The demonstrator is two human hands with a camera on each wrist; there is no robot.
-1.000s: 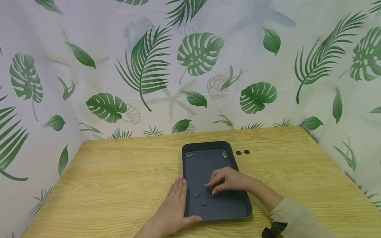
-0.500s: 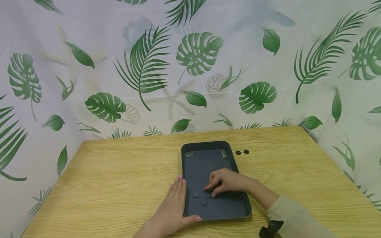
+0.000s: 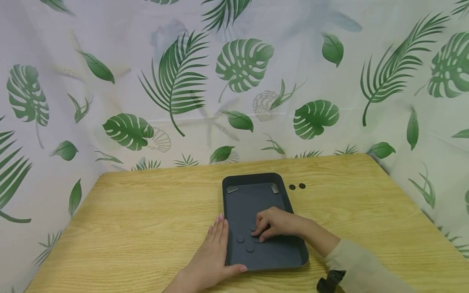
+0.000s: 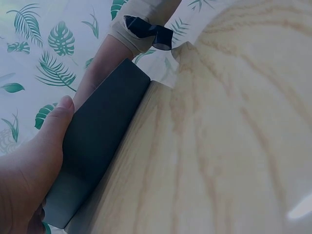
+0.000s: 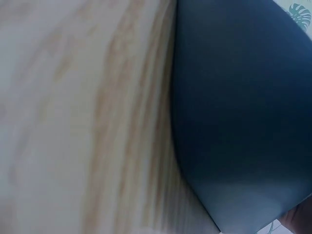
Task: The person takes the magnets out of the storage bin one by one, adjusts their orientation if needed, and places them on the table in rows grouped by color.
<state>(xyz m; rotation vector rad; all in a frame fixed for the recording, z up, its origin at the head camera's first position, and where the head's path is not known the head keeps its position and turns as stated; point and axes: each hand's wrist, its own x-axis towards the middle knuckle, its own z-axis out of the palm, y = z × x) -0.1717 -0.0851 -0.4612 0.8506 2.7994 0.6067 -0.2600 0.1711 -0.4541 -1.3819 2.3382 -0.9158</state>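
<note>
A dark grey baking tray (image 3: 271, 258) lies lengthwise on the table. My left hand (image 3: 209, 256) presses along its left side, fingers straight, thumb at the near corner. In the left wrist view, the left thumb (image 4: 57, 117) rests against the tray's outer wall (image 4: 102, 141). Inside the tray, my right hand (image 3: 276, 224) has its curled index finger and thumb at the edges of a small dark disc (image 3: 257, 240). Similar discs lie close by: one to the left (image 3: 240, 239), one nearer (image 3: 250, 249), one behind the fingertips (image 3: 253, 228). The right wrist view mostly shows tray wall (image 5: 243, 107).
Two black discs, left (image 3: 292, 187) and right (image 3: 302, 186), lie on the wooden table (image 3: 154, 211) beyond the tray's right side. Shiny metallic pieces sit in the tray's far left (image 3: 232, 189) and far right (image 3: 274, 188) corners. A leaf-patterned cloth (image 3: 198, 81) hangs behind.
The right index fingertip has drawn slightly nearer, from the far disc towards the thumb and the disc beside it. The left hand and tray stay in place.
</note>
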